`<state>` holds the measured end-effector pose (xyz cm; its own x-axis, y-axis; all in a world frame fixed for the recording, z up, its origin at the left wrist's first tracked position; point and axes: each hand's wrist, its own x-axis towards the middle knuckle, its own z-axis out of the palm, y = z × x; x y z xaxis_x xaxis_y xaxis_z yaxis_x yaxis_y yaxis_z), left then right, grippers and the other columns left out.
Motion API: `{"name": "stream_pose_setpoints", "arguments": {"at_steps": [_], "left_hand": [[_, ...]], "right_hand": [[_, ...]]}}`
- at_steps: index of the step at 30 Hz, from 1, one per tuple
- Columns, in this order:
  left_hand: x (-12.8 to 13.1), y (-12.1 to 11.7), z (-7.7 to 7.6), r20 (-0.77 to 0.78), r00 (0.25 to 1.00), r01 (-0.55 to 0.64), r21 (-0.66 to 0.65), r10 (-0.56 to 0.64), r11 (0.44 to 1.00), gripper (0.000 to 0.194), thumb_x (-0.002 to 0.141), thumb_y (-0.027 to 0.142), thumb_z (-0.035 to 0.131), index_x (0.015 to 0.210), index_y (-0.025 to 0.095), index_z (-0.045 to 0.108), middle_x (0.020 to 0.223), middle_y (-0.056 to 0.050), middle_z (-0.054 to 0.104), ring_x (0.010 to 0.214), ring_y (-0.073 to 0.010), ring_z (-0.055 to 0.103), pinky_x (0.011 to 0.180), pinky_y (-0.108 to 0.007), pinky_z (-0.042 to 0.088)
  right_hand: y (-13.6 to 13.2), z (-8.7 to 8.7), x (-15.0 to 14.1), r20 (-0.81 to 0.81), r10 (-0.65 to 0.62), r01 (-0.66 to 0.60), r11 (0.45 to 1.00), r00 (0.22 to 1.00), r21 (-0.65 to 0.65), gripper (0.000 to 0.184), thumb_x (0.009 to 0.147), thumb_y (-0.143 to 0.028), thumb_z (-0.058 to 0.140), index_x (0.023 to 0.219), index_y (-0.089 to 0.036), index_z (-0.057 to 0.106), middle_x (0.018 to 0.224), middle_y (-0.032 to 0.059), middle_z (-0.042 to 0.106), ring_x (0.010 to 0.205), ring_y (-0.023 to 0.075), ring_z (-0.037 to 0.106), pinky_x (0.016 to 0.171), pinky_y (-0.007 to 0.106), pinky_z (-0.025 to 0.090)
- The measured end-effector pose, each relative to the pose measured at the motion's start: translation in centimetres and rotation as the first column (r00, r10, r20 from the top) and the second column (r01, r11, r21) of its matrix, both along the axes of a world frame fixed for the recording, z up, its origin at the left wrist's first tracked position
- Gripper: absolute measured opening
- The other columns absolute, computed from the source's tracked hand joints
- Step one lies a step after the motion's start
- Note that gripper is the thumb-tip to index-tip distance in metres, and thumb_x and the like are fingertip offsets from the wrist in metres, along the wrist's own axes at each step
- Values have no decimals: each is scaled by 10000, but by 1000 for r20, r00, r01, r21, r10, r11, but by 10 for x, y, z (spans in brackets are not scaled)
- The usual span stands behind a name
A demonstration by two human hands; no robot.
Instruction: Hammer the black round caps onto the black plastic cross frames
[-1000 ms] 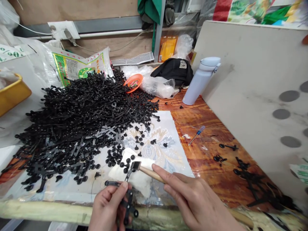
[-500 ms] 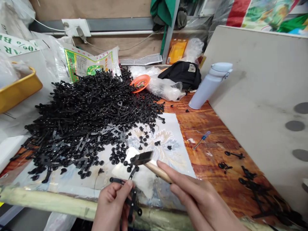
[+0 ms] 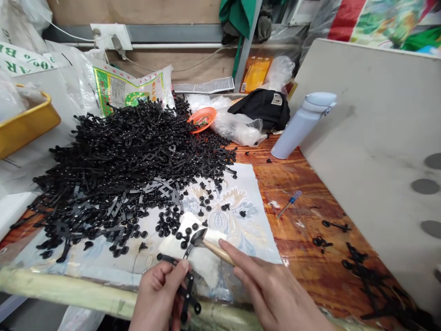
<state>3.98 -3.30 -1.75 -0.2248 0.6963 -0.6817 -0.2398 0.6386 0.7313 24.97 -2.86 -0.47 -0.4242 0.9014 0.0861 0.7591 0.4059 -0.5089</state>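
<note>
My left hand [image 3: 160, 289] pinches a jointed black plastic linkage [image 3: 187, 296] between thumb and fingers, its arms sticking out on both sides. In my right hand [image 3: 267, 285] is a small hammer [image 3: 217, 251] with a pale wooden handle, the index finger stretched along it. The dark hammer head lies over the far end of the linkage, above a folded white cloth [image 3: 206, 270]; whether it touches cannot be told. Several round black caps [image 3: 186, 238] sit on the cloth beside the head.
A large heap of black linkages [image 3: 138, 147] covers the left and back. An orange dish [image 3: 203, 117], black bag [image 3: 263, 109] and light-blue bottle [image 3: 301, 126] stand behind. At right are a screwdriver [image 3: 291, 202], more black parts [image 3: 358, 257] and a grey panel [image 3: 372, 124].
The hammer head has come down and slightly left onto the area at the linkage's far end, my right hand moving with it. My left hand keeps its pinch in nearly the same place.
</note>
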Motion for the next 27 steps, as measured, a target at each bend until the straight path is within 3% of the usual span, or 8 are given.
{"name": "stream_pose_setpoints", "arguments": {"at_steps": [3, 7, 9, 12, 14, 18, 22, 27], "left_hand": [[2, 1, 2, -49, 999, -3, -2, 3, 1000, 472, 595, 549, 757, 519, 188, 462, 281, 65, 457, 209, -79, 425, 198, -102, 200], [4, 0, 3, -61, 998, 20, 51, -17, 998, 465, 590, 567, 756, 589, 194, 478, 349, 107, 423, 212, -65, 410, 209, -104, 170], [1, -1, 6, -52, 998, 23, 50, -20, 999, 457, 580, 577, 758, 628, 193, 515, 411, 101, 462, 226, -62, 411, 221, -119, 167], [-16, -3, 14, -44, 999, 21, 54, -19, 998, 407, 597, 552, 759, 637, 178, 604, 491, 56, 541, 340, -76, 463, 312, -162, 298], [-33, -1, 21, -112, 990, 100, 98, -89, 990, 380, 632, 531, 742, 598, 164, 654, 537, 10, 594, 495, -112, 519, 464, -195, 404], [-61, 10, 28, -245, 878, 441, 79, -412, 894, 364, 701, 515, 691, 607, 164, 687, 609, -26, 649, 638, -161, 524, 603, -238, 394], [-63, 19, 23, -196, 883, 453, 116, -427, 884, 326, 705, 468, 706, 806, 157, 711, 574, -4, 630, 571, -139, 482, 571, -228, 349], [-51, 20, 16, -120, 877, 477, 109, -465, 872, 349, 720, 496, 678, 701, 148, 661, 563, 18, 537, 534, -110, 424, 504, -201, 327]], "right_hand": [[0, -2, -3, -35, -6, 6, 1000, 999, -16, 503, 968, -224, 331, 1466, -291, 317, 1188, 76, 665, 937, 224, 692, 762, 363, 585], [2, 1, -3, -39, -29, 27, 998, 999, -48, 482, 958, -219, 335, 1432, -279, 393, 1088, 71, 711, 844, 225, 717, 699, 344, 600], [3, 4, 1, -57, -54, 50, 996, 997, -76, 455, 964, -243, 352, 1410, -288, 430, 1126, 55, 699, 903, 225, 706, 745, 339, 591], [2, 8, 10, -89, -103, 96, 992, 991, -79, 427, 973, -271, 365, 1389, -302, 458, 1267, 24, 614, 1068, 218, 639, 852, 327, 550], [0, 5, 16, -54, -109, 105, 992, 993, -76, 434, 974, -275, 365, 1400, -312, 440, 1273, 24, 608, 1064, 221, 640, 845, 328, 553], [-11, -13, 20, 22, -40, 42, 993, 999, -108, 485, 962, -281, 398, 1442, -335, 351, 1198, 34, 661, 947, 232, 694, 762, 343, 589], [-17, -28, 17, -3, -21, 20, 993, 1000, -120, 513, 963, -261, 402, 1463, -318, 307, 1246, 32, 626, 987, 240, 678, 783, 358, 586], [-18, -28, 14, -67, -35, 27, 992, 997, -120, 493, 971, -228, 358, 1456, -314, 326, 1236, 19, 631, 996, 225, 672, 808, 350, 578]]}}
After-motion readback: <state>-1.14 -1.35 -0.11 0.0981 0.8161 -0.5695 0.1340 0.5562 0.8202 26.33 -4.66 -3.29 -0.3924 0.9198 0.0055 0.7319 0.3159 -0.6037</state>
